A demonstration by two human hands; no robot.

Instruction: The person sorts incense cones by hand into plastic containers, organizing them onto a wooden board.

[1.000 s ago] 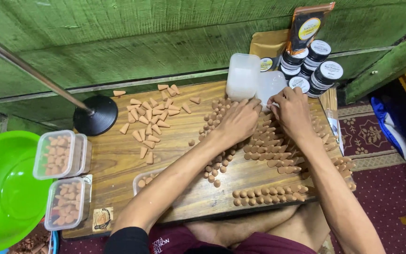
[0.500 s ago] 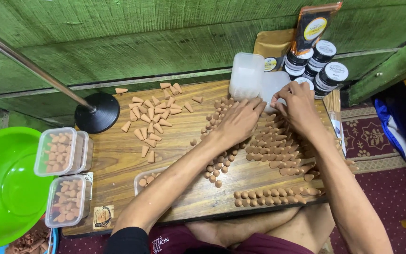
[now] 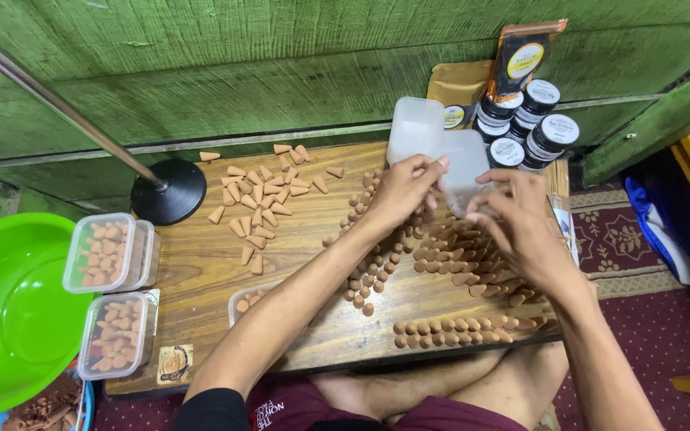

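A small home workshop is seen here: a low wooden board is set on a carpeted floor, spread with brown cones, with black-lidded jars stacked against a green plank wall.

Low wooden table in front of you

Beneath your fingers, rows of brown cones; left of them loose cones, a black lamp base and two lidded tubs; beyond, black-lidded jars

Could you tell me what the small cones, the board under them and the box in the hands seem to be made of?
The cones look like pressed, matte, powdery brown material, with dull surfaces and no shine. The board seems to be varnished wood: grain lines and a slight sheen. The box at the fingers of the left hand and right hand looks like thin translucent plastic, cloudy and see-through.
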